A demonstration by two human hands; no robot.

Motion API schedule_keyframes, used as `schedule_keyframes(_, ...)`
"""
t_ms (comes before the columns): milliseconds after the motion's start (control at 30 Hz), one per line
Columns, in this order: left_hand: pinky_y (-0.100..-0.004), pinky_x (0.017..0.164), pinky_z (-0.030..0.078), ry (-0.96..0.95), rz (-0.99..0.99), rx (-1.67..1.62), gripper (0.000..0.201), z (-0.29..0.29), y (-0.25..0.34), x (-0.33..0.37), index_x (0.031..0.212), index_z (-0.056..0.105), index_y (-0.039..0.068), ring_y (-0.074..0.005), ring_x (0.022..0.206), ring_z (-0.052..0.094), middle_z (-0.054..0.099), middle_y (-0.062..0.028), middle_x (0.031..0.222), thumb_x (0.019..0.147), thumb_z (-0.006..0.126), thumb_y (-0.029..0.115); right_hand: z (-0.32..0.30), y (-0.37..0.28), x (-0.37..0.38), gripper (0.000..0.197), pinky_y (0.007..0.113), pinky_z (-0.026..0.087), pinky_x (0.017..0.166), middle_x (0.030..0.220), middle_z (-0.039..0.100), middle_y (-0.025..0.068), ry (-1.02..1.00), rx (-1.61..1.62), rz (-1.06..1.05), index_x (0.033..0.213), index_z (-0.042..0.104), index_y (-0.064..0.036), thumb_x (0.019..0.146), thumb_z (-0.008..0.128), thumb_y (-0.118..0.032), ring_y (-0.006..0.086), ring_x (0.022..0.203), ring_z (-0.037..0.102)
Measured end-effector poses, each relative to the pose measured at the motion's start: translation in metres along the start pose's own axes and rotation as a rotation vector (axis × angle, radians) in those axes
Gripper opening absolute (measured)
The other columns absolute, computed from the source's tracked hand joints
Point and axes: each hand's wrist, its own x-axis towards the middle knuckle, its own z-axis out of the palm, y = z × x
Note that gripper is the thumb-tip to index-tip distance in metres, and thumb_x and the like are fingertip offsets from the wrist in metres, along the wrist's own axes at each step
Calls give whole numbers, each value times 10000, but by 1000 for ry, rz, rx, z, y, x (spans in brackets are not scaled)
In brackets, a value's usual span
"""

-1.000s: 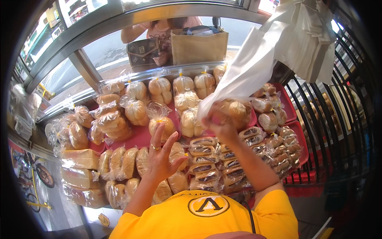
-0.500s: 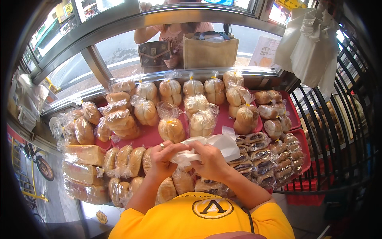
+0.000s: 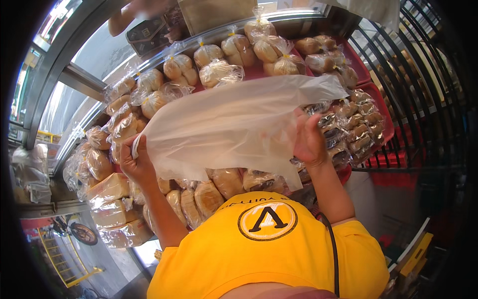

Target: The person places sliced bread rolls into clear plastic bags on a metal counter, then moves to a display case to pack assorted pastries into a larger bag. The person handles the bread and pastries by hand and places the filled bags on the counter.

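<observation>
A translucent white plastic bag (image 3: 219, 132) is spread wide in front of me, above the bread. My left hand (image 3: 135, 158) is closed on its left end, with a bunched white bit of plastic between the fingers. At the bag's right end my right hand (image 3: 309, 138) is raised, thumb and fingers apart, its fingertips against or just behind the film. Below the bag lie wrapped loaves (image 3: 206, 199). Beyond it stand clear bags of round buns (image 3: 238, 50) tied with yellow, some hidden by the bag.
Packs of dark-filled bread (image 3: 359, 122) lie in a red tray (image 3: 387, 112) at the right, beside a black metal rack (image 3: 423, 99). Long wrapped loaves (image 3: 113, 212) are stacked at the left. Past the window frame (image 3: 82, 82), a person holds a dark handbag (image 3: 147, 37).
The crumpled plastic bag has been opened out wide. My hands have moved apart, left hand leftward, right hand rightward and up. The view has shifted and tilted.
</observation>
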Motion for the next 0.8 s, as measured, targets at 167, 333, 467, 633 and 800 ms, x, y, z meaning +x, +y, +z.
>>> schedule_keyframes(167, -201, 659, 445, 24, 93, 112, 110, 0, 6, 9, 845, 655, 26, -52, 710, 523, 625, 11, 781, 853, 717, 117, -30, 9, -4, 344, 319, 515, 865, 1049, 667, 98, -49, -396, 111, 1149, 587, 33, 828, 680, -51, 173, 922, 646)
schedule_keyframes(333, -229, 657, 474, -6, 152, 179, 144, 6, 4, 15, 885, 660, 18, -73, 713, 562, 663, -37, 787, 856, 717, 147, -41, 21, -16, 264, 274, 537, 771, 963, 684, 84, -25, -425, 204, 1051, 635, 18, 793, 685, 40, 145, 840, 659)
schedule_keyframes(467, -290, 642, 495, -83, 271, 306, 179, 29, 5, 12, 931, 665, 45, -179, 700, 639, 683, -94, 801, 858, 705, 203, -32, 14, -28, 295, 282, 542, 777, 983, 681, 64, -10, -166, 253, 1092, 624, -4, 808, 706, -11, 132, 873, 657)
schedule_keyframes(633, -328, 673, 503, -178, 333, 423, 160, 51, -6, 9, 943, 672, 75, -269, 742, 664, 684, -120, 837, 860, 688, 211, -42, 2, -45, 241, 280, 538, 791, 974, 684, 49, 23, -56, 265, 1079, 622, -20, 845, 675, -44, 131, 878, 658)
schedule_keyframes(800, -351, 713, 511, -232, 278, 435, 206, 62, -2, 22, 1007, 674, 89, -277, 780, 664, 691, -121, 895, 852, 698, 224, -58, 7, -60, 269, 300, 527, 857, 1033, 675, 67, -20, -24, 281, 1112, 608, -19, 846, 643, 2, 152, 921, 655)
